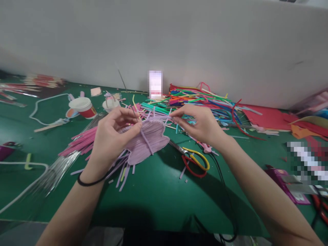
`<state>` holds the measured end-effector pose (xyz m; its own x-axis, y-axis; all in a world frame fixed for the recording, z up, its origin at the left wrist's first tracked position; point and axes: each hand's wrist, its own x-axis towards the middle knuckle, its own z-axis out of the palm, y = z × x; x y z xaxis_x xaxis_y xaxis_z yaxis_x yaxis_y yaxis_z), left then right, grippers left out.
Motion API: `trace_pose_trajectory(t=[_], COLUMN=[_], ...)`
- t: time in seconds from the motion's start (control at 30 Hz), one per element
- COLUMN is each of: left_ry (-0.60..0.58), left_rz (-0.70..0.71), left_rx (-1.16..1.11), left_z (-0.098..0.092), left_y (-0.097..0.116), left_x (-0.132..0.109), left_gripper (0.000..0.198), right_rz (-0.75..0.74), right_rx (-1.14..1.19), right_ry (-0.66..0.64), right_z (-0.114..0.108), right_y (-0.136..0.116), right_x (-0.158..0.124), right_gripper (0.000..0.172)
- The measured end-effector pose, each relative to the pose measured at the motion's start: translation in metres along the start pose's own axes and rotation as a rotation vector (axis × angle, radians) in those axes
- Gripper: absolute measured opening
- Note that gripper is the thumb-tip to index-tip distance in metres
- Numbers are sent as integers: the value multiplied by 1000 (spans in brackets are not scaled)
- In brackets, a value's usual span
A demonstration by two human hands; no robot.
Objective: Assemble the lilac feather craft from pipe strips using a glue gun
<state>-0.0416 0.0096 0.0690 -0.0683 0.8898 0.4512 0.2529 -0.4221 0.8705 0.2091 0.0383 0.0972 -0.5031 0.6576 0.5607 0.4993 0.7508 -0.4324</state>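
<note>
Head view: the left hand [110, 133] pinches a wavy-edged lilac pipe-cleaner panel [153, 138] between thumb and fingers, above the green table [153, 201]. The right hand [202, 123] grips a lilac pipe cleaner [161, 117] by its fingertips, near the panel's far edge. Scissors [185, 152] with 1 yellow and 1 red loop lie to the right; pink pipe cleaners [80, 145] lie left.
</note>
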Motion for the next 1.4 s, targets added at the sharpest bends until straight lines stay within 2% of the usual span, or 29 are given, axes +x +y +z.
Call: trace_pose_trajectory(t=[0.13,0.23,0.4,0.63,0.83,1.07,1.13,1.23,1.3,1.4], left_ry=[-41,-55,-56,-52,-26,-39,-41,-63,-79,-101], left_rz=[5,13,25,26,46,45,43,50,59,72], left_rx=[-17,-7,-6,-15,-29,-89,-93,-109,-116,-108], left_z=[-2,-1,0,3,-2,-7,-6,-3,-3,-3], left_y=[-1,-1,1,-1,-8,-14,-13,-11,-11,-10], left_x=[-1,-1,0,0,0,2,2,0,-1,-3], left_gripper=[21,21,21,20,19,19,18,18,18,19], right_rz=[147,193,134,113,11,290,315,258,199,128], right_rx=[153,238,217,135,-106,-307,-257,-80,6,57], right_ry=[-21,-55,-98,-141,-140,-380,-358,-222,-208,-256], right_z=[7,10,11,2,-9,-29,-31,-29,-22,-11], right_y=[-5,-10,-12,-7,-3,6,3,-7,-16,-25], right_x=[0,7,18,13,4,-27,-30,-19,-5,15], right_gripper=[21,28,16,10,11,14,16,32,28,16])
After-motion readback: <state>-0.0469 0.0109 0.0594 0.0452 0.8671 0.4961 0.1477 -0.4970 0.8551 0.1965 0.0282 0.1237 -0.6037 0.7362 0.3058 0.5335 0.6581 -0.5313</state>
